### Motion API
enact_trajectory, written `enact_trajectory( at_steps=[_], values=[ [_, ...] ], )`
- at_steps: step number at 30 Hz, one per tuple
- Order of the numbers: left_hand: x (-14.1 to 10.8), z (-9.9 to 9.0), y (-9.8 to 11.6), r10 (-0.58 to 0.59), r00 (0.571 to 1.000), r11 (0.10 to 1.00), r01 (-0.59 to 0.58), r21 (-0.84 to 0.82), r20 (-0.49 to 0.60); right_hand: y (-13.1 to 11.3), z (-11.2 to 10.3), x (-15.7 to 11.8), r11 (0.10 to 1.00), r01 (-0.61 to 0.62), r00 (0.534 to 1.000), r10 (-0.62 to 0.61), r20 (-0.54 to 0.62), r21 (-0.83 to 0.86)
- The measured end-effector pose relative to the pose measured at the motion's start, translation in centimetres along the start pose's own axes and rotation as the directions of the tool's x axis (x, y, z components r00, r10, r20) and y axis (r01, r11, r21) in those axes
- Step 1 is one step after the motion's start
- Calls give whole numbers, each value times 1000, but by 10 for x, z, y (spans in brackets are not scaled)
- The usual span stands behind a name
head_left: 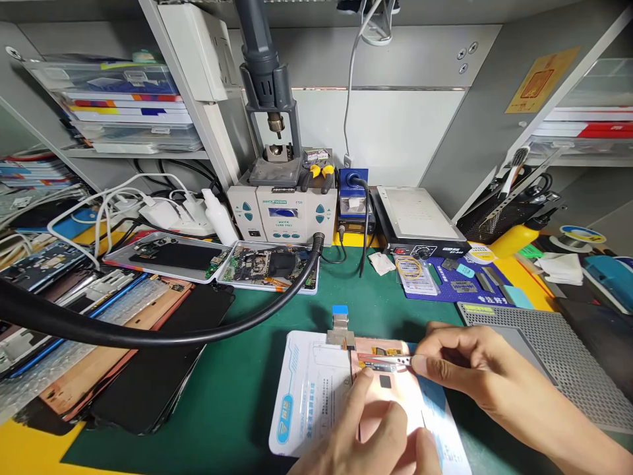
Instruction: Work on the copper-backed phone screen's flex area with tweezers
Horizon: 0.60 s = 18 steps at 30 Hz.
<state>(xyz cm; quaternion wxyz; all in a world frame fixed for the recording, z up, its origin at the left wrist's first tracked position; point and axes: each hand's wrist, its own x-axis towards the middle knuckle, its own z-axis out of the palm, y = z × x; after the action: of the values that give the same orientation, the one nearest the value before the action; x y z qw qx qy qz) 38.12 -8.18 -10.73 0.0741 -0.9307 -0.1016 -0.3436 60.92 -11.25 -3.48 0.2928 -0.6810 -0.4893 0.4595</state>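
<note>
A copper-backed phone screen panel [390, 394] lies on a white and blue printed sheet [309, 402]. At its top are a flex cable with a dark strip [378, 367] and a small gold-coloured part. My right hand [467, 366] pinches silver tweezers [395, 359] between thumb and fingertips, their tips pointing left over the strip. My left hand [370, 429] holds the panel from the near side. Its index fingertip presses beside the strip, and the other fingers bend over the panel's lower part, hiding some of it. A metal connector with a blue tab [340, 310] sticks out beyond the sheet's far edge.
A black hose [237, 340] arcs across the left from the rework station [284, 214]. Stacked phone parts [123, 343] fill the left side. Behind are an opened device [270, 267] and a flat heating plate [418, 218]. A perforated grey mat [539, 363] lies at right.
</note>
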Motion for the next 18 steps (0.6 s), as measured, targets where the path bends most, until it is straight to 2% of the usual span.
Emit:
enact_trajectory(
  at_steps=[8,13,18],
  values=[
    [-3,0,-2,21,1000,1000,-21,-1,23,-2,2,-2,996,69,997,-71,-27,-54],
    [-10,3,-4,-5,999,1000,5,9,35,5,3,-5,972,119,992,-127,-26,-202],
    [-17,6,-3,-15,999,1000,15,-9,52,12,3,-9,913,241,966,-258,-8,-330]
  ],
)
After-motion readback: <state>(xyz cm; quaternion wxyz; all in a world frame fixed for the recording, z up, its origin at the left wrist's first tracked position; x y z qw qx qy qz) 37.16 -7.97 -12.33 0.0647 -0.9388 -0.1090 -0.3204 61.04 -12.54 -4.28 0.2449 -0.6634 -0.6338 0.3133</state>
